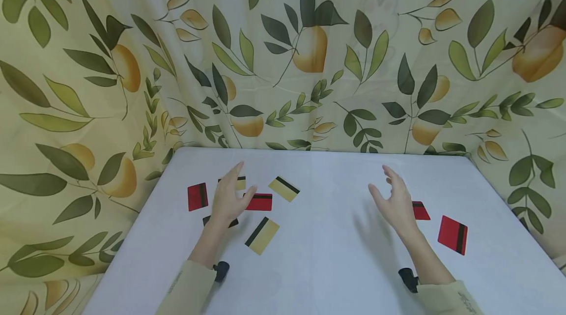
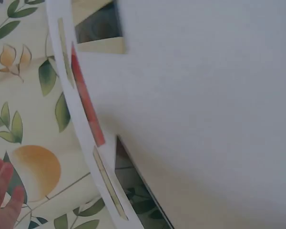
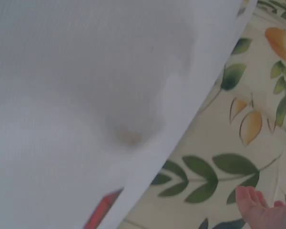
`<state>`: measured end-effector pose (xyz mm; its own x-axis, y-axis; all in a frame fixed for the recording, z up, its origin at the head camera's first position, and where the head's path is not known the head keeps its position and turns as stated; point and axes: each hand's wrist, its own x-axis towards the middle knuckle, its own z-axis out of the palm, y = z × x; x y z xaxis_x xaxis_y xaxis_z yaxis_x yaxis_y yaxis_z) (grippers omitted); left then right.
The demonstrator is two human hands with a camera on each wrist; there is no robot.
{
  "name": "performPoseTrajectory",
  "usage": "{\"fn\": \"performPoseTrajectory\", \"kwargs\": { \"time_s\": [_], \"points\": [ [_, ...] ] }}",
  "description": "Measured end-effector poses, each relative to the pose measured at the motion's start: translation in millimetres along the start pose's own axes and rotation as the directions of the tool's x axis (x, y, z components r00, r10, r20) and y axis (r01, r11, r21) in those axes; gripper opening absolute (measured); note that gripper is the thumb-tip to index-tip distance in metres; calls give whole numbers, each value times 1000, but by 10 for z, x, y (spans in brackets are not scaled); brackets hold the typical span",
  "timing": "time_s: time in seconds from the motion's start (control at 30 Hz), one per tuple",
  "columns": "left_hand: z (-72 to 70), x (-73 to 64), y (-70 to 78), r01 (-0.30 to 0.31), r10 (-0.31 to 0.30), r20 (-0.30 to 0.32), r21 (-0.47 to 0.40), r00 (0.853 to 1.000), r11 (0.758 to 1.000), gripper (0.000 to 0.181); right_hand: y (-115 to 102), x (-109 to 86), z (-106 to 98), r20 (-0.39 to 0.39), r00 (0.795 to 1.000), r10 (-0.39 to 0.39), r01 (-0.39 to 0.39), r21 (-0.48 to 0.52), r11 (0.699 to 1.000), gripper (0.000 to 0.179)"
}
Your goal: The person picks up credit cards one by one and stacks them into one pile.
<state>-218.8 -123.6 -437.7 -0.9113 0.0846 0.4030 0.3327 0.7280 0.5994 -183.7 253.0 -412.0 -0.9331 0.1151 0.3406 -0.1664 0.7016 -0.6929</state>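
Observation:
My left hand (image 1: 228, 197) hovers over the cards on the left with its fingers extended, thumb apart, holding nothing. Beneath or beside it lie a red magnetic-stripe card (image 1: 261, 202), a dark card (image 1: 233, 223) and a gold card (image 1: 240, 184), all partly hidden by the hand. My right hand (image 1: 393, 202) is held above the table, its fingers loosely bent and its grasp empty. Just past it lies a partly covered red card (image 1: 421, 211). The wrist views catch only the fingers of the left hand (image 2: 7, 200) and right hand (image 3: 262, 210).
Another red card (image 1: 197, 197) lies at the far left. Two gold cards with black stripes, one farther back (image 1: 283, 190) and one nearer (image 1: 264, 237), lie right of the left hand. A red card (image 1: 453, 235) lies at right. Patterned curtain (image 1: 283, 84) surrounds the white table (image 1: 318, 256).

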Motion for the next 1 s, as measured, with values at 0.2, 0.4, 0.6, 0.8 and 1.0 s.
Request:
{"fn": "performPoseTrajectory", "kwargs": {
  "time_s": [0.2, 0.4, 0.6, 0.8, 1.0],
  "points": [
    [95, 232, 8, 180, -189, 24, -435, 982, 882, 42, -154, -31, 181, 99, 940, 325, -336, 411, 847, 59],
    [212, 440, -28, 373, -359, 143, -575, 922, 728, 33, -238, -38, 340, 304, 850, 431, -515, 655, 553, 60],
    [324, 558, -111, 469, -435, 215, -603, 874, 645, 34, -304, -71, 511, 501, 759, 415, -625, 740, 250, 60],
    [436, 673, -178, 538, -453, 299, -573, 840, 619, 37, -377, -100, 720, 559, 744, 367, -635, 763, 125, 56],
    [508, 740, -143, 603, -478, 370, -541, 796, 586, 38, -469, -70, 929, 595, 709, 378, -662, 746, 67, 57]
  ]
}}
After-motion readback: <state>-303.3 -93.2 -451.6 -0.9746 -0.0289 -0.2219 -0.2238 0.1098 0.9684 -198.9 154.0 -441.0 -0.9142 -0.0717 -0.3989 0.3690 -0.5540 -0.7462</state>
